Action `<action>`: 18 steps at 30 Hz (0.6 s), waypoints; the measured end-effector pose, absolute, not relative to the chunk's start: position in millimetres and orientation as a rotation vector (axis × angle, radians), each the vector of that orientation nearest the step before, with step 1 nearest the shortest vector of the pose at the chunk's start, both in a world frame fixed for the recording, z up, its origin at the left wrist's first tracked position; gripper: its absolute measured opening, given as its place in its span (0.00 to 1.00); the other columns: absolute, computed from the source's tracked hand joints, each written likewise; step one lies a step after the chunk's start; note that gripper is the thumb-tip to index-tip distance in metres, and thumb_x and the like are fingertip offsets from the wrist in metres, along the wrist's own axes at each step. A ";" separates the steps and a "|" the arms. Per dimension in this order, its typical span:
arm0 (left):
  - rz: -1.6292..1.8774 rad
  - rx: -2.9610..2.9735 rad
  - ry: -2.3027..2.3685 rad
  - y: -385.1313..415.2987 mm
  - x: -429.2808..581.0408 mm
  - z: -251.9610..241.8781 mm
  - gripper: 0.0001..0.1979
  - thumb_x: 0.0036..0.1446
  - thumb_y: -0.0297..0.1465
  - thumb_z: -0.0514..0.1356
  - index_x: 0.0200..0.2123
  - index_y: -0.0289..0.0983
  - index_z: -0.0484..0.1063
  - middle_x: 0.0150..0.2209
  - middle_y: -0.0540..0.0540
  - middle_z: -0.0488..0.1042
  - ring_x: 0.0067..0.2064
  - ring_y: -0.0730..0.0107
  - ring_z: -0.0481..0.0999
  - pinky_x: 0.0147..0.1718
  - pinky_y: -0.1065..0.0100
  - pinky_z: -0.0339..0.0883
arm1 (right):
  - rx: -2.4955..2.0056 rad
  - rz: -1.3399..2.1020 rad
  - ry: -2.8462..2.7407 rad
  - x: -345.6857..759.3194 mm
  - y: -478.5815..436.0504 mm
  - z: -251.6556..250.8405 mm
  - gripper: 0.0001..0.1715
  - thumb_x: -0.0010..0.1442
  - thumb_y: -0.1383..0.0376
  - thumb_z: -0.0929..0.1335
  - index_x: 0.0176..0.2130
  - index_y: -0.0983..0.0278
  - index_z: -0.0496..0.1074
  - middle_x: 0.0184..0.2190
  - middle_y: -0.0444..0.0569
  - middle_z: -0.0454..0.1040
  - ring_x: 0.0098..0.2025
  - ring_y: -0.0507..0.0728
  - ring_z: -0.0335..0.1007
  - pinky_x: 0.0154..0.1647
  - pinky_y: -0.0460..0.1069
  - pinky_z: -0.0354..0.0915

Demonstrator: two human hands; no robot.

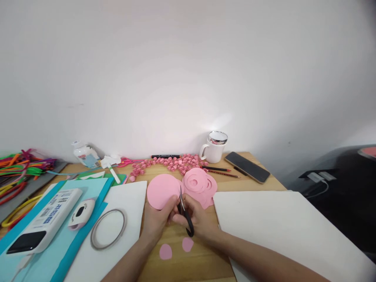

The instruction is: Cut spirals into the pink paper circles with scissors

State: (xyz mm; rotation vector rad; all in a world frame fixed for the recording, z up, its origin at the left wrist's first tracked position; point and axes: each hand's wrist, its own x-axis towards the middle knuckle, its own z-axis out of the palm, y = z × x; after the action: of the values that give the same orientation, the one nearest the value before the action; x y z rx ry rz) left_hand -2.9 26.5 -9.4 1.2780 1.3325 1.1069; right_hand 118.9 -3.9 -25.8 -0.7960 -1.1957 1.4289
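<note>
Left hand [157, 220] is pinching paper [162, 190], right hand [202, 220] gripping scissors [188, 224], inside the table's [182, 268] back edge. Cutting is seemingly needing steady turning.

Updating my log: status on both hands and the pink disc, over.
Left hand gripping pink disc. Right hand holding scissors, blades beside disc. Two pink scraps on table, clear of blades.

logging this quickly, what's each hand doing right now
Left hand: closed, pinching the pink circle by its near edge.
Right hand: closed, holding the scissors.
</note>
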 end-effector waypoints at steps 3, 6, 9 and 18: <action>1.113 1.252 1.313 25.8 -1.7 -7.3 0.15 0.42 0.38 0.64 0.14 0.34 0.68 0.13 0.50 0.69 0.15 0.74 0.65 0.14 0.74 0.59 | -0.802 1.437 -1.204 118.9 -3.3 -26.4 0.20 0.46 0.57 0.73 0.29 0.62 0.59 0.23 0.40 0.64 0.26 0.51 0.62 0.30 0.47 0.60; 1.120 1.223 1.254 25.3 -0.5 -5.3 0.15 0.42 0.37 0.64 0.14 0.33 0.69 0.13 0.50 0.70 0.15 0.76 0.65 0.14 0.75 0.59 | -0.804 1.425 -1.205 119.6 -2.1 -28.2 0.22 0.44 0.56 0.73 0.29 0.62 0.59 0.23 0.40 0.63 0.25 0.50 0.60 0.28 0.46 0.59; 1.107 1.190 1.165 25.5 0.2 -5.0 0.15 0.44 0.37 0.63 0.15 0.32 0.70 0.12 0.50 0.69 0.14 0.77 0.64 0.14 0.76 0.58 | -0.820 1.405 -1.209 120.6 -1.3 -30.7 0.24 0.43 0.55 0.74 0.29 0.62 0.59 0.22 0.39 0.63 0.24 0.49 0.57 0.25 0.45 0.56; 1.076 1.129 1.131 28.5 -1.6 -13.8 0.17 0.43 0.37 0.65 0.12 0.32 0.67 0.08 0.53 0.63 0.12 0.81 0.58 0.11 0.78 0.52 | -0.755 1.413 -1.194 119.9 -2.4 -28.9 0.19 0.47 0.58 0.73 0.31 0.62 0.60 0.23 0.40 0.66 0.26 0.51 0.64 0.31 0.47 0.59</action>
State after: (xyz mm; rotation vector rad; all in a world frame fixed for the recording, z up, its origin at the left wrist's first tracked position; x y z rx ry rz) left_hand -1.6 28.5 -13.8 1.1289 1.1308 1.0762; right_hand 119.9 -2.4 -28.9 -0.7547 -1.1939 1.4134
